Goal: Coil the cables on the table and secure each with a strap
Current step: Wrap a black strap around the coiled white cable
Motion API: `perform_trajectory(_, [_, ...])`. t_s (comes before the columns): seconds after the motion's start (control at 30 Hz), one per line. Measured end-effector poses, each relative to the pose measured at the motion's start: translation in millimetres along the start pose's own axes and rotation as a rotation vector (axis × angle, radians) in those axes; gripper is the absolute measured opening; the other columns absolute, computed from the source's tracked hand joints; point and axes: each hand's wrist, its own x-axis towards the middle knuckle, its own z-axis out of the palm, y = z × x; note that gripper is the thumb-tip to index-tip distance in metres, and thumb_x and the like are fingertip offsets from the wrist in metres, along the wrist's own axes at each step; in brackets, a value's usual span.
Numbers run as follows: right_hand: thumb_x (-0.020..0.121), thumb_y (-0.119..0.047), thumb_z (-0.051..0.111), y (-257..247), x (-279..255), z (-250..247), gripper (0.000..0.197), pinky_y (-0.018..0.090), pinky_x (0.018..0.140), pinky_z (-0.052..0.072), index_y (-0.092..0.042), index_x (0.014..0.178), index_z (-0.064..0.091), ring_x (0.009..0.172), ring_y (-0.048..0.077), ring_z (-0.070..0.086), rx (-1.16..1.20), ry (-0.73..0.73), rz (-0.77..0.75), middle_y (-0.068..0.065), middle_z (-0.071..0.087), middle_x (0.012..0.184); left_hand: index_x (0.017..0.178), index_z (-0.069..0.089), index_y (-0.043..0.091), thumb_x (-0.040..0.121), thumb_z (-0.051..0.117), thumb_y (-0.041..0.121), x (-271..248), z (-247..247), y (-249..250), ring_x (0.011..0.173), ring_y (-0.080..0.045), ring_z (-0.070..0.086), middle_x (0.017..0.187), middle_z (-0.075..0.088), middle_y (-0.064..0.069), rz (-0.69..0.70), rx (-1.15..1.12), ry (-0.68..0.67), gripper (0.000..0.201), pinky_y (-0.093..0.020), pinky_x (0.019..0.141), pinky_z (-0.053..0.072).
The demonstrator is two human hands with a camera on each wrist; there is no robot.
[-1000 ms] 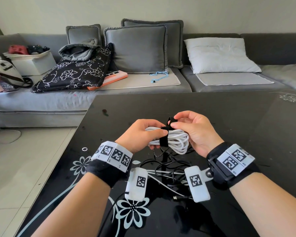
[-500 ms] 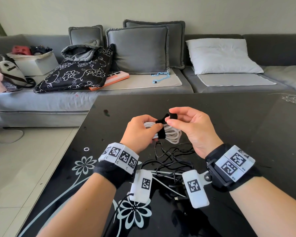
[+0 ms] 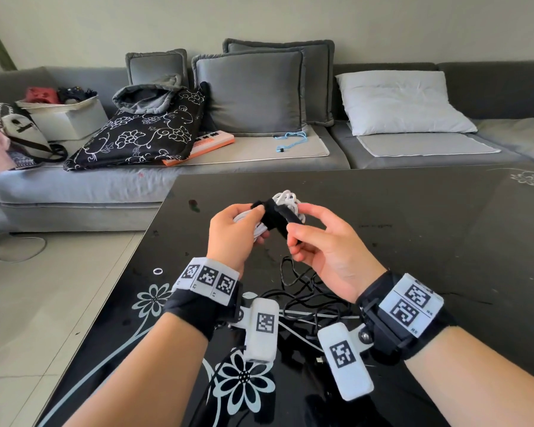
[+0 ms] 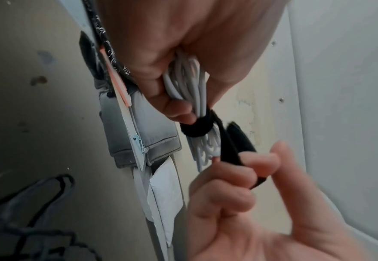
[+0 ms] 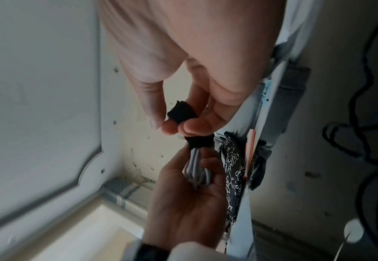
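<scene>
My left hand [image 3: 241,226] grips a coiled white cable [image 3: 285,200] above the black glass table [image 3: 413,229]. A black strap [image 3: 276,215] is wrapped round the middle of the coil. My right hand [image 3: 302,234] pinches the strap's free end between thumb and fingers and holds it taut. In the left wrist view the white cable [image 4: 187,84] runs through the fist and the strap [image 4: 196,128] loops round it. The right wrist view shows the strap end [image 5: 181,113] in the pinch, with the white cable [image 5: 196,167] held below it by the other hand.
A loose tangle of black and white cables [image 3: 305,291] lies on the table under my wrists. A grey sofa [image 3: 259,155] with cushions, a patterned black cushion [image 3: 142,134] and a white pillow [image 3: 401,103] stands beyond the far edge. The floor [image 3: 43,303] is to the left.
Both hands have lifted the coil up and away from me. The right hand has pulled the strap's free end out to the right, so the strap is tighter round the coil.
</scene>
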Motion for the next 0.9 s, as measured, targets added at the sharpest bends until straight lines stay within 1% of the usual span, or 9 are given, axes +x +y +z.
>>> perform_trajectory(0.17, [0.089,-0.004,0.068,6,4,-1,0.012,0.024,0.05,0.046,-0.007,0.099,0.06,0.056,0.019,0.054,0.029,0.06,0.112,0.005,0.056,0.059,0.088,0.066,0.008,0.094,0.065,0.016,-1,1,8,0.058,-0.015,0.06,0.071,0.068,-0.006,-0.081,-0.187,-0.044,0.01,-0.026,0.056,0.048])
perform_trajectory(0.23, [0.091,-0.005,0.067,12,6,-3,0.011,0.024,0.05,0.046,-0.009,0.085,0.058,0.054,0.018,0.054,-0.029,0.081,0.158,0.003,0.05,0.054,0.087,0.065,0.008,0.096,0.063,0.016,-1,1,10,0.06,-0.016,0.059,0.071,0.068,-0.005,-0.102,-0.238,-0.078,0.012,-0.026,0.056,0.048])
perform_trajectory(0.33, [0.091,-0.003,0.066,15,8,-5,0.003,0.023,0.054,0.05,-0.003,0.094,0.065,0.054,0.016,0.056,-0.122,0.085,0.158,0.002,0.046,0.054,0.098,0.064,0.001,0.098,0.061,0.02,-2,1,12,0.059,-0.015,0.058,0.073,0.066,-0.007,-0.129,-0.261,-0.158,0.019,-0.024,0.055,0.048])
perform_trajectory(0.43, [0.092,-0.001,0.064,15,10,-10,0.017,0.024,0.063,0.057,0.001,0.109,0.068,0.06,0.018,0.06,-0.212,0.062,0.101,0.004,0.049,0.057,0.096,0.065,0.001,0.099,0.059,0.02,-5,1,14,0.056,-0.015,0.056,0.071,0.065,-0.009,-0.126,-0.227,-0.234,0.021,-0.023,0.052,0.047])
perform_trajectory(0.53, [0.091,0.001,0.065,12,8,-13,0.006,0.031,0.075,0.06,0.0,0.088,0.07,0.07,0.024,0.06,-0.283,0.035,0.038,0.01,0.055,0.064,0.09,0.066,0.003,0.098,0.058,0.015,-9,2,18,0.053,-0.016,0.055,0.066,0.062,-0.008,-0.125,-0.196,-0.301,0.016,-0.022,0.046,0.044])
perform_trajectory(0.63, [0.091,-0.008,0.069,10,7,-16,0.008,0.029,0.063,0.052,-0.004,0.097,0.072,0.071,0.016,0.063,-0.458,0.011,-0.032,0.008,0.07,0.076,0.086,0.064,0.004,0.096,0.058,0.011,-12,1,21,0.051,-0.018,0.052,0.066,0.058,-0.009,-0.135,-0.176,-0.368,0.014,-0.022,0.043,0.04])
perform_trajectory(0.73, [0.093,-0.013,0.067,8,6,-19,0.007,0.022,0.045,0.037,-0.007,0.094,0.071,0.054,0.013,0.052,-0.565,-0.027,-0.033,-0.001,0.071,0.068,0.083,0.064,0.006,0.095,0.057,0.011,-15,0,21,0.052,-0.021,0.051,0.066,0.056,-0.011,-0.162,-0.151,-0.437,0.015,-0.022,0.042,0.039])
perform_trajectory(0.8, [0.097,-0.007,0.06,8,6,-20,0.009,0.021,0.04,0.034,-0.005,0.094,0.069,0.048,0.012,0.048,-0.487,-0.061,-0.012,0.003,0.069,0.069,0.077,0.065,0.009,0.095,0.057,0.011,-15,-1,21,0.053,-0.022,0.051,0.066,0.056,-0.011,-0.179,-0.145,-0.463,0.02,-0.021,0.042,0.038])
perform_trajectory(0.9, [0.099,0.003,0.048,8,6,-20,0.02,0.022,0.042,0.035,-0.005,0.092,0.065,0.053,0.015,0.048,-0.253,-0.092,0.058,0.009,0.061,0.071,0.067,0.069,0.015,0.096,0.056,0.012,-15,-3,21,0.052,-0.019,0.05,0.064,0.057,-0.007,-0.211,-0.16,-0.489,0.032,-0.02,0.042,0.037])
